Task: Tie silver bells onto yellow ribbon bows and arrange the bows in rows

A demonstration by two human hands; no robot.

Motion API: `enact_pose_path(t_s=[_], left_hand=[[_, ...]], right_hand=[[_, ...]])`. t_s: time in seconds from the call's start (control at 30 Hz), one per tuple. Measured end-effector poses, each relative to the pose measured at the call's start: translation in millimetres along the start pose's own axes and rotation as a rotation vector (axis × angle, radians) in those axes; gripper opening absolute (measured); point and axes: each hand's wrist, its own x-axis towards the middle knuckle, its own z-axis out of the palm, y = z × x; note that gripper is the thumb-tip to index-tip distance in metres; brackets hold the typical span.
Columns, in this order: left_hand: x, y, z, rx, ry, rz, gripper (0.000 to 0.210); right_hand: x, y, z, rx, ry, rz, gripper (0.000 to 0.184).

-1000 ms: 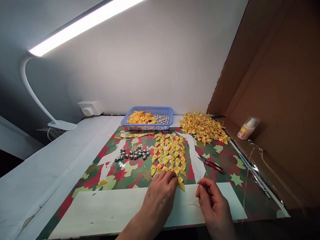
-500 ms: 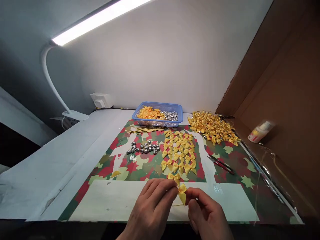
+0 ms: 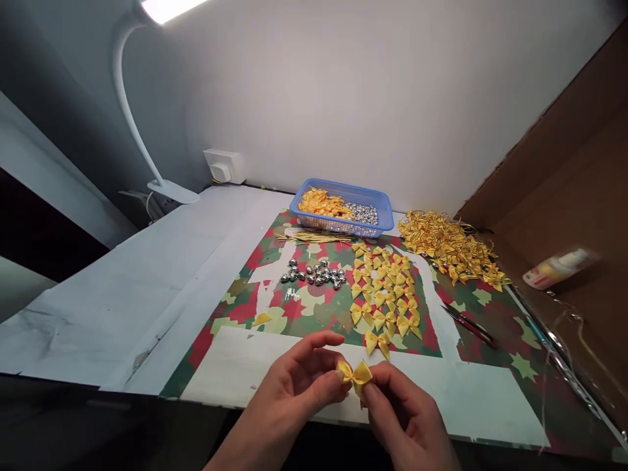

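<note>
A small yellow ribbon bow (image 3: pixel 357 374) is pinched between my two hands above the front of the mat. My left hand (image 3: pixel 299 386) grips its left loop between thumb and fingers, with the index finger raised. At the other side, my right hand (image 3: pixel 405 412) holds the bow's right part between thumb and index finger. Just beyond them lies a single yellow bow (image 3: pixel 377 343), in front of several rows of similar bows (image 3: pixel 385 291). Several silver bells (image 3: pixel 318 273) are scattered left of the rows.
A blue basket (image 3: pixel 343 226) at the back holds yellow bows and silver beads. Gold ties (image 3: pixel 316 237) lie before it. To the right are a heap of bows with cords (image 3: pixel 451 248), dark tweezers or snips (image 3: pixel 470 324) and a small bottle (image 3: pixel 557 268). A lamp (image 3: pixel 130 104) stands left.
My hands have lifted and turned the bow, and my right hand has closed on it. My left fingers have opened out somewhat. The head view has shifted, moving the table's contents rightward.
</note>
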Motion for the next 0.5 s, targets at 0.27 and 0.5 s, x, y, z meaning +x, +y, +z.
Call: enact_pose_path(t_s=[0.27, 0.5], left_hand=[[-3.3, -10.9, -3.7, -0.124, -0.086, -0.012, 0.008], [-13.1, -8.9, -0.6, -0.104, -0.093, -0.059, 0.006]], right_hand=[[-6.7, -3.2, -0.1, -0.043, -0.017, 0.037, 0.034], [-11.0, -3.5, -0.2, 0.038, -0.049, 0.065, 0.033]])
